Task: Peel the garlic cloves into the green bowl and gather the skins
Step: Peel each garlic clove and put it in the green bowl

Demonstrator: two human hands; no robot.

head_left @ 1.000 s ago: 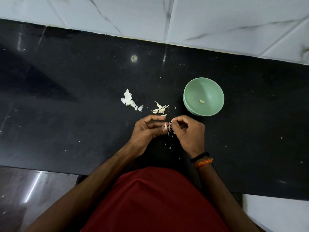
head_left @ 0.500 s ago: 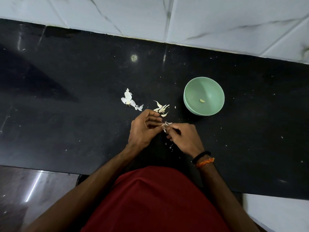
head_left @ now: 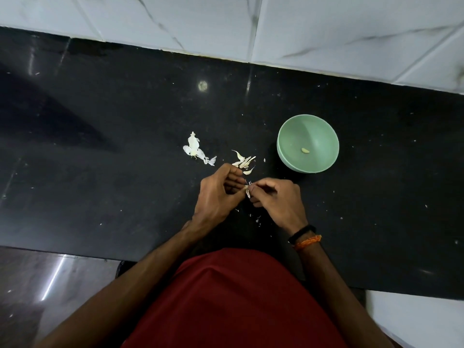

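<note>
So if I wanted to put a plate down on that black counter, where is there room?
The black counter is bare left of the big skin scrap, and also right of the green bowl and behind it toward the tiled wall. It is crowded between scrap and bowl: loose skins, left hand, right hand.

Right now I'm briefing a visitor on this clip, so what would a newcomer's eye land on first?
Probably the pale green round bowl on the black stone counter, right of centre, with one peeled garlic clove inside. Next, the left hand and right hand meeting near the counter's front edge, pinching a small garlic clove. White papery garlic skins lie scattered just beyond the hands.
</note>
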